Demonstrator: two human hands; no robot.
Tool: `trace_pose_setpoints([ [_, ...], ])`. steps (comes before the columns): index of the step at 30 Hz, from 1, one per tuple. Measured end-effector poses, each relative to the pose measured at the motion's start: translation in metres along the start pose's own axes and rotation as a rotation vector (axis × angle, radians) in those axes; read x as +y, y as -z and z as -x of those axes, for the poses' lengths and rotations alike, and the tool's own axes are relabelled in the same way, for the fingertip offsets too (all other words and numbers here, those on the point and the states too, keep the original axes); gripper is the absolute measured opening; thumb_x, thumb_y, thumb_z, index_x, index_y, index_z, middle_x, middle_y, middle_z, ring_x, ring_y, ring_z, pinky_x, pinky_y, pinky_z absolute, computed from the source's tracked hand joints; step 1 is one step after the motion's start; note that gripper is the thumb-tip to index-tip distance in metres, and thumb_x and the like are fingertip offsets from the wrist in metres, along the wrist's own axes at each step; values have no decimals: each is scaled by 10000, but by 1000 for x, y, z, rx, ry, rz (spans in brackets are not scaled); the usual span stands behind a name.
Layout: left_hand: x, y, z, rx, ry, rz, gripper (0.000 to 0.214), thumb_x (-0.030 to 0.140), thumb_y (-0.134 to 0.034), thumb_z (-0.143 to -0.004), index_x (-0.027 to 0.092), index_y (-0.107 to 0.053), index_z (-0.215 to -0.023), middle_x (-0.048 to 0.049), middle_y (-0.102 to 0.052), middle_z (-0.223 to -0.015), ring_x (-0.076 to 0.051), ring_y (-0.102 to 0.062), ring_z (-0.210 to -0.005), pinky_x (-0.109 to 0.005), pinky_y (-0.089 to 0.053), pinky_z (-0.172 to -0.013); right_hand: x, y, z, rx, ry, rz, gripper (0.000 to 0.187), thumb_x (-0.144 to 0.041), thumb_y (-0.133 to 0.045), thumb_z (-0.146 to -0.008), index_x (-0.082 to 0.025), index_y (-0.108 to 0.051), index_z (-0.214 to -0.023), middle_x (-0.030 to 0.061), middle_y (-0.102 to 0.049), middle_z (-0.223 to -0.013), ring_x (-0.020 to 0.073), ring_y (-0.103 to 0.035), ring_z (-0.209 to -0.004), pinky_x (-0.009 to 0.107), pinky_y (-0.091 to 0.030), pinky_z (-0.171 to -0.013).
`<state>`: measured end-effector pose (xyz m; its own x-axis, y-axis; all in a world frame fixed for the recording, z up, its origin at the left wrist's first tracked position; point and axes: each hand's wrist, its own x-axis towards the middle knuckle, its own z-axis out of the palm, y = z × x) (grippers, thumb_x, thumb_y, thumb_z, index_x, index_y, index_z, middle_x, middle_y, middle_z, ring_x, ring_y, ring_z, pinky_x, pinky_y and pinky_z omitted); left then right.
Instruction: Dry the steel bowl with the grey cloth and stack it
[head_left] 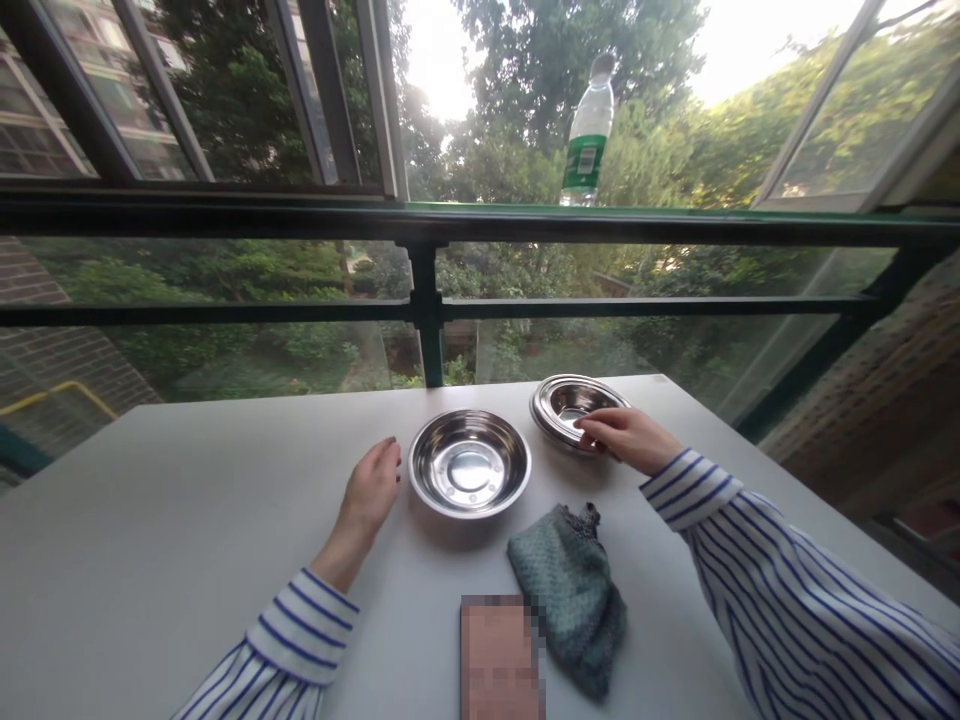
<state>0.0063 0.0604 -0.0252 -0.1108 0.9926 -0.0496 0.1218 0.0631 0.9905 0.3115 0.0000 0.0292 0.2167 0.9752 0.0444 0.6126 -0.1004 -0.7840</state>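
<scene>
On the desk (225,500), we are resting our left hand (373,487) beside the near bowl (469,465) and touching the far bowl (564,402) with our right hand (628,440), well apart; light, slippery steel, it wants taking by the rim.

White blue-striped shirt sleeves (795,600)

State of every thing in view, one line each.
Near steel bowl: upright on the table.
Far steel bowl: tilted.
Left hand: open, holding nothing.
Right hand: touching the far bowl's rim.
Teal knit cloth: crumpled.
Plastic water bottle: upright, capped, on the window rail.
</scene>
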Motion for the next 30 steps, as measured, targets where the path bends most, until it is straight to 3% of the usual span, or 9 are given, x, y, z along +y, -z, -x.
trace_pose_setpoints([
  [3, 13, -1, -5, 15, -136, -87, 399, 411, -542, -707, 156, -624, -1003, -127, -595, -1140, -264, -522, -1055, -357, -375, -894, 10, 21, -4, 90, -43, -79, 256, -311, -519, -774, -107, -669, -810, 65, -659, -660, 100, -541, -472, 182, -391, -371],
  [6, 30, -11, -4, -26, -244, -144, 326, 403, -560, -701, 169, -668, -901, -98, -658, -1027, -255, -538, -1025, -336, -337, -925, 22, 37, -9, 188, -64, -129, 297, -369, -542, -761, -104, -660, -826, 79, -661, -691, 106, -546, -490, 186, -379, -369],
  [13, 53, -61, -6, -281, -340, -214, 251, 368, -580, -686, 185, -692, -817, -46, -700, -875, -234, -597, -870, -291, -398, -799, 50, 46, -21, 366, -112, -136, 265, -306, -539, -772, -113, -646, -919, 92, -675, -829, 167, -632, -705, 236, -477, -552],
  [18, 55, -98, -20, -395, -322, -305, 255, 374, -544, -726, 155, -656, -659, -27, -648, -646, -205, -587, -660, -293, -427, -624, 75, 44, -32, 407, -195, -149, 231, -225, -473, -844, -116, -596, -1008, 104, -625, -1006, 196, -588, -924, 316, -483, -745],
  [20, 57, -111, -25, -436, -312, -358, 260, 369, -526, -771, 141, -639, -714, -17, -635, -687, -182, -585, -668, -301, -444, -631, 84, 42, -36, 401, -233, -177, 230, -254, -491, -865, -128, -564, -1044, 90, -585, -1064, 195, -567, -951, 357, -477, -779],
  [24, 63, -137, -32, -497, -281, -468, 284, 346, -501, -829, 144, -568, -1017, -49, -589, -1016, -189, -577, -864, -372, -481, -738, 93, 33, -41, 375, -283, -282, 297, -326, -500, -873, -150, -507, -1114, 71, -540, -1103, 184, -566, -920, 386, -481, -770],
  [30, 68, -165, -40, -513, -231, -577, 320, 331, -501, -831, 162, -531, -1102, -70, -547, -1122, -212, -556, -944, -403, -472, -780, 92, 17, -48, 306, -219, -430, 386, -433, -355, -876, -138, -603, -874, 64, -649, -889, 184, -583, -819, 284, -468, -693],
])
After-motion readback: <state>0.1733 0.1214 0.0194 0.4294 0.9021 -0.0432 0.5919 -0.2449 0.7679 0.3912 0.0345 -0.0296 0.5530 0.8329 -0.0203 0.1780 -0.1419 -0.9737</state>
